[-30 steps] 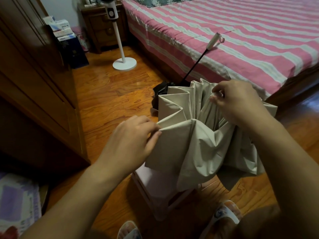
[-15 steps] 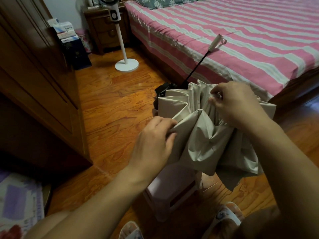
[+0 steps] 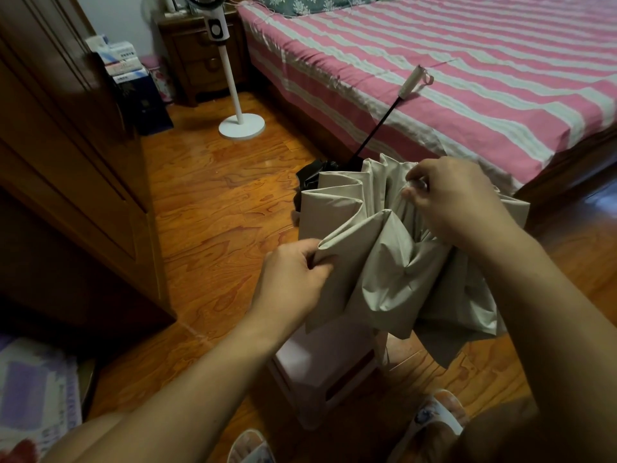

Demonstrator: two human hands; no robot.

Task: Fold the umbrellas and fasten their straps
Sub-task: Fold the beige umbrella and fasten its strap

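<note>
A bed (image 3: pixel 434 61) under a pink-and-white striped sheet fills the upper right, and a dark wooden wardrobe (image 3: pixel 66 162) runs down the left over an orange wood floor (image 3: pixel 207 212). One beige umbrella (image 3: pixel 394 262) hangs between the two hands above a pale pink stool (image 3: pixel 327 365), its canopy collapsed into loose pleats with black lining showing at the far edge; its black shaft slants up toward the bed and ends in a white handle (image 3: pixel 412 83) with a small loop. One white standing fan (image 3: pixel 233 91) stands by a brown nightstand (image 3: pixel 200 58). Boxes (image 3: pixel 123 61) stacked beside the wardrobe carry print too small to read. The left hand (image 3: pixel 293 279) reaches in from below, fingers curled and pinching a fold at the canopy's near edge. The right hand (image 3: pixel 457 202) comes from the right, knuckles up, fingertips pinched together on the fabric near the ribs. Two patterned slippers (image 3: pixel 430 416) show at the bottom edge.
</note>
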